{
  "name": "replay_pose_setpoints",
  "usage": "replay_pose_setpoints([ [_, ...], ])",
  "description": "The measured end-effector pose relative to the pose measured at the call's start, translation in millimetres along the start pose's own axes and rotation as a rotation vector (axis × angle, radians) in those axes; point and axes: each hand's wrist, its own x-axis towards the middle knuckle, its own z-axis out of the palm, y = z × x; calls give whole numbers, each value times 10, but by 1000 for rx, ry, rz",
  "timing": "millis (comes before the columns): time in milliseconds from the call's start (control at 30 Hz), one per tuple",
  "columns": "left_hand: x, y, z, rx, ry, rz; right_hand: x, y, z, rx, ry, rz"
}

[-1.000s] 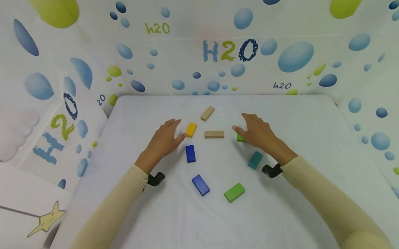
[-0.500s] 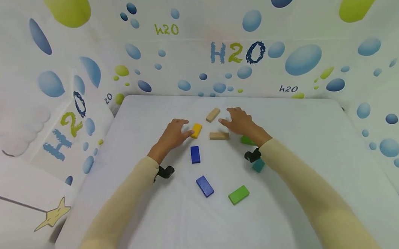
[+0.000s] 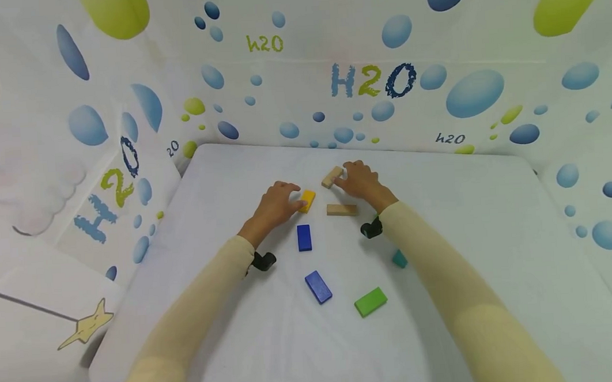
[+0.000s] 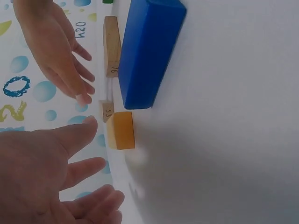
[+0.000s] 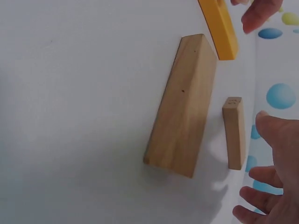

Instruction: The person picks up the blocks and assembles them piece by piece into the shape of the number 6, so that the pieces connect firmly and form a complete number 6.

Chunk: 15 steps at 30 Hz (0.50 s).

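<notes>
My left hand (image 3: 275, 207) hovers beside a yellow block (image 3: 307, 200), thumb and fingers apart, holding nothing. In the left wrist view its fingers are spread above the table, off the yellow block (image 4: 123, 130). My right hand (image 3: 361, 182) is over the right end of the far plain wooden block (image 3: 331, 177). The right wrist view shows the thumb and fingers apart from that wooden block (image 5: 234, 133), with nothing gripped. A second wooden block (image 3: 341, 210) lies nearer, below the right hand. A dark blue block (image 3: 304, 238) lies just in front of the left hand.
Closer to me lie another blue block (image 3: 318, 287) and a green block (image 3: 371, 302). A teal block (image 3: 400, 259) is partly covered by the right sleeve (image 3: 445, 276), which hides most of another green block. A printed backdrop (image 3: 281, 111) rises behind the white table (image 3: 273, 348).
My right hand has moved left and away from me, from above the hidden green block to the far wooden block. The left hand stays beside the yellow block. The head view has shifted slightly.
</notes>
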Motion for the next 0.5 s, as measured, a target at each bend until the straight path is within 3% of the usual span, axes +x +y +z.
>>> replay_pose_setpoints([
  [500, 0, 78, 21, 46, 10, -28, 106, -41, 126, -42, 40, 34],
])
